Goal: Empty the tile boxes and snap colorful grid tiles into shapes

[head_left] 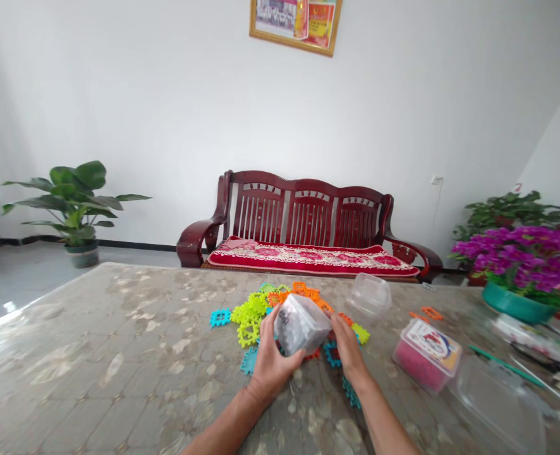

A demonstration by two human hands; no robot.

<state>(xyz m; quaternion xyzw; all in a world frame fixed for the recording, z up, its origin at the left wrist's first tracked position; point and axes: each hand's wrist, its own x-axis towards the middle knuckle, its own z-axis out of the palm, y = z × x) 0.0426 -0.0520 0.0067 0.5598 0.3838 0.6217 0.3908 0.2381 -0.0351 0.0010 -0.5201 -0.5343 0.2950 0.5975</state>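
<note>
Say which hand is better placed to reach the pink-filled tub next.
Probably the right hand: it is nearer the pink-filled tub, while the left hand grips the clear box.

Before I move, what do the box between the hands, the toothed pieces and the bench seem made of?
Box: probably clear plastic; its walls look see-through and shiny.
Toothed pieces: likely moulded plastic; bright, even colours, regular teeth.
Bench: apparently varnished wood; dark red with glossy highlights.

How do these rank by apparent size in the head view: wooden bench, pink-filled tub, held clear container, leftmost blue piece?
1. Wooden bench
2. Pink-filled tub and held clear container: unranked; they look close, and the left hand partly covers the latter.
3. Leftmost blue piece
</note>
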